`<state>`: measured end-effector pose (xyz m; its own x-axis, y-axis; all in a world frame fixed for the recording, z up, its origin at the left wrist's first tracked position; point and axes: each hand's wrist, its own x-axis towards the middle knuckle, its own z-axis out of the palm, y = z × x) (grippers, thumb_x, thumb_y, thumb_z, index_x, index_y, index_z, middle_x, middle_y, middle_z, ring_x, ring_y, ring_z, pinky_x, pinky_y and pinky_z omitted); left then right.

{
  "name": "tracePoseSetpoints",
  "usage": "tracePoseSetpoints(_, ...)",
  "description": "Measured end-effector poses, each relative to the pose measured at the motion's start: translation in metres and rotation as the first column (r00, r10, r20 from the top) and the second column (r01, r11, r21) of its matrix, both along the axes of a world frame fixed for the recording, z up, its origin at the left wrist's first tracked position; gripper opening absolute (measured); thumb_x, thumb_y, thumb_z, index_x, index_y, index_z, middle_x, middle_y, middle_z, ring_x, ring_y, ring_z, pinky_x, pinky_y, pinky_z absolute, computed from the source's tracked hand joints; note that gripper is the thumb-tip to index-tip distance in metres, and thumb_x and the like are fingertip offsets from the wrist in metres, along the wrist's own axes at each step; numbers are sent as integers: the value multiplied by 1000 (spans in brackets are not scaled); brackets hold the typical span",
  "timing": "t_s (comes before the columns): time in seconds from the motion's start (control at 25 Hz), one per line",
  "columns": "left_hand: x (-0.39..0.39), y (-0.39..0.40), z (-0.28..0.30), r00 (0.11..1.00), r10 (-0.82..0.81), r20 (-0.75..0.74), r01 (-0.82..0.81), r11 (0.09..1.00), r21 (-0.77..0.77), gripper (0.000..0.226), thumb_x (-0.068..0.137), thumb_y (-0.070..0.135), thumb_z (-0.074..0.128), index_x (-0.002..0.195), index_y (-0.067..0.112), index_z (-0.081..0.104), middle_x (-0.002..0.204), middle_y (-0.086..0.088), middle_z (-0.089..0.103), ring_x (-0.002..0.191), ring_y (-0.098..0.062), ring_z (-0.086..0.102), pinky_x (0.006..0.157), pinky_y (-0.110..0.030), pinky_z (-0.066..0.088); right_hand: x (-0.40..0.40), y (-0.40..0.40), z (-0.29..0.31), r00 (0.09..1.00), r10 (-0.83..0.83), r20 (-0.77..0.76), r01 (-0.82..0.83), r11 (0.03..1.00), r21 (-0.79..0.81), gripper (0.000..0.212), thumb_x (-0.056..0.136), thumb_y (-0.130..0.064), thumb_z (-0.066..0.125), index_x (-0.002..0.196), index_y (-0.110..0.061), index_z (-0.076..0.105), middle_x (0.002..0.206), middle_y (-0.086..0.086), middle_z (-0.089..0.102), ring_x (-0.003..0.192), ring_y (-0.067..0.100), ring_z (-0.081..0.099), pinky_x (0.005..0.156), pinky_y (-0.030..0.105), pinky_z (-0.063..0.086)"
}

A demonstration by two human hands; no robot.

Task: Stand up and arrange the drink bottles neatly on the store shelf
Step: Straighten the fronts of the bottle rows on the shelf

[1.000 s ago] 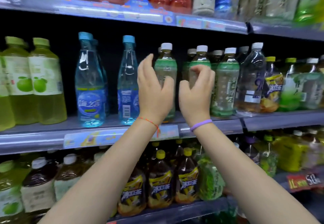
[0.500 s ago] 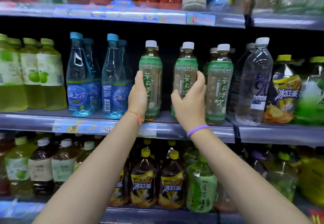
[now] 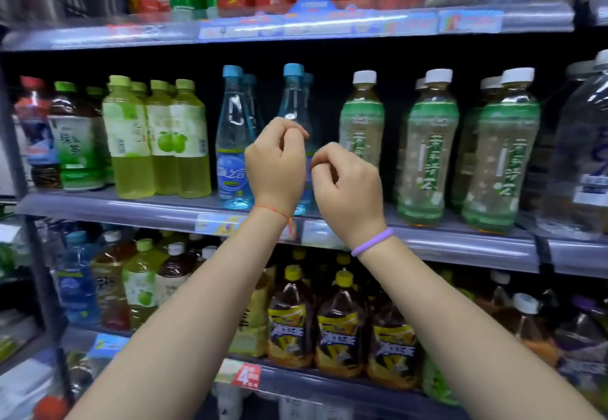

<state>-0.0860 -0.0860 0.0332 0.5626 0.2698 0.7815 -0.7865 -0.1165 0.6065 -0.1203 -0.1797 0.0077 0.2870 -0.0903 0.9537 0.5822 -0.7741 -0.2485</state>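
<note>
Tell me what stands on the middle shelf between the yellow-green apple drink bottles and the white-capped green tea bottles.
In the head view, the blue-capped clear water bottles stand there, with more behind them. The left hand partly covers the right-hand one.

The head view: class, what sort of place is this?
Most likely a shop's drinks aisle: tiered shelves packed with rows of green tea bottles, and price tags clipped along the shelf edges.
</note>
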Motion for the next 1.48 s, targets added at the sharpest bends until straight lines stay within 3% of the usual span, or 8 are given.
tracePoseSetpoints(0.16, 39, 90, -8, 995, 92, -29, -87, 988, 131, 21, 80, 22, 45, 75, 18, 65, 63, 1, 63, 63, -23, 57, 61, -42, 49, 34, 84, -4, 998, 52, -40, -51, 998, 22, 16, 83, -2, 49, 75, -7, 61, 63, 1, 58, 59, 18, 49, 57, 40, 43)
tracePoseSetpoints(0.28, 85, 170, -13, 981, 195, 10, -190, 944, 271, 31, 78, 27, 47, 101, 16, 64, 100, -3, 62, 89, -17, 54, 80, -33, 46, 75, 160, 2, 992, 102, -69, -96, 992, 87, 16, 82, -5, 50, 85, -6, 65, 73, 2, 64, 67, 19, 56, 65, 38, 47)
tracePoseSetpoints(0.52, 147, 260, -19, 914, 355, 199, -400, 873, 280, 54, 77, 21, 63, 128, 7, 51, 138, -18, 44, 129, -33, 41, 110, -44, 31, 156, 236, 1, 900, 92, -426, 56, 945, 323, 68, 79, -26, 62, 139, -12, 35, 127, 11, 55, 114, 29, 56, 96, 42, 49)
tracePoseSetpoints(0.64, 167, 278, -23, 959, 273, 80, -285, 922, 261, 64, 79, 27, 64, 136, 7, 42, 133, -14, 47, 124, -29, 45, 103, -43, 40, 171, 237, 6, 799, 26, -600, 224, 914, 338, 62, 88, -31, 69, 132, -4, 36, 128, 12, 59, 114, 29, 58, 81, 29, 44)
tracePoseSetpoints(0.8, 183, 285, -28, 942, 305, -141, -234, 897, 376, 82, 79, 48, 70, 142, 9, 34, 134, -9, 49, 121, -28, 50, 87, -40, 47, 176, 239, 9, 759, -101, -643, 331, 911, 248, 58, 84, -41, 74, 117, -7, 41, 121, 10, 62, 108, 30, 62, 84, 35, 50)
tracePoseSetpoints(1.12, 185, 281, -34, 941, 315, -123, -223, 851, 475, 71, 80, 68, 56, 121, 11, 46, 113, -8, 62, 96, -34, 62, 66, -35, 43, 174, 234, 9, 648, -304, -699, 489, 869, 75, 61, 91, -48, 64, 122, -2, 37, 126, 20, 57, 115, 38, 57, 87, 41, 46)
tracePoseSetpoints(1.32, 181, 279, -42, 946, 300, -121, -203, 843, 498, 77, 83, 73, 47, 131, 13, 46, 119, -7, 64, 99, -32, 63, 70, -36, 45, 174, 236, 5, 579, -391, -716, 551, 835, -10, 45, 100, -32, 55, 128, 1, 44, 133, 21, 49, 120, 39, 54, 94, 40, 44)
tracePoseSetpoints(1.48, 176, 279, -45, 962, 238, -132, -144, 856, 496, 69, 87, 68, 47, 131, 15, 43, 115, -4, 64, 97, -29, 62, 66, -32, 39, 161, 242, 0, 813, -371, -448, 449, 890, 77, 31, 98, -11, 44, 128, -4, 53, 127, 16, 50, 116, 32, 53, 94, 37, 42)
